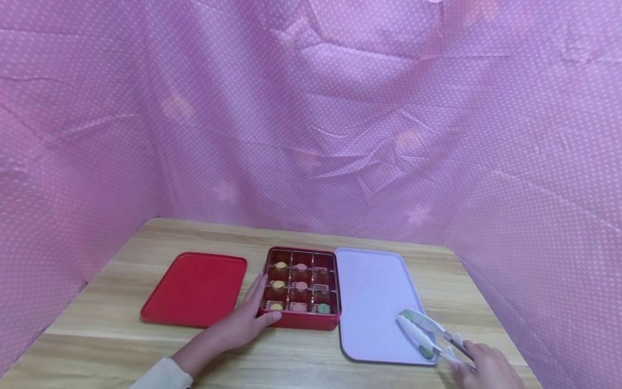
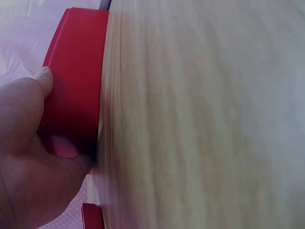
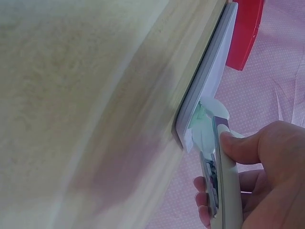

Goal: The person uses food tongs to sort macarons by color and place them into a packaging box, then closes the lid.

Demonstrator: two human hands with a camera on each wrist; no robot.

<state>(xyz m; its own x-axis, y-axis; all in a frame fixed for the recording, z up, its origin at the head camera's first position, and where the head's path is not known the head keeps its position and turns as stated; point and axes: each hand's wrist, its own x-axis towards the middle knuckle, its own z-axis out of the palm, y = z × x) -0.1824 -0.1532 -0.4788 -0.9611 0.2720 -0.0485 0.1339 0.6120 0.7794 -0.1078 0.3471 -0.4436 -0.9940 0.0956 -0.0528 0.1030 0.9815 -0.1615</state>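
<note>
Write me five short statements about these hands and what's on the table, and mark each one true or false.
1. The left hand touches the red box. True.
2. The right hand is empty. False: the right hand holds tongs.
3. The red lid lies on the box. False: the red lid lies on the table, left of the box.
4. The pale tray lies to the right of the box. True.
5. Every piece in the box is yellow. False: there are pink pieces and a green piece too.
</note>
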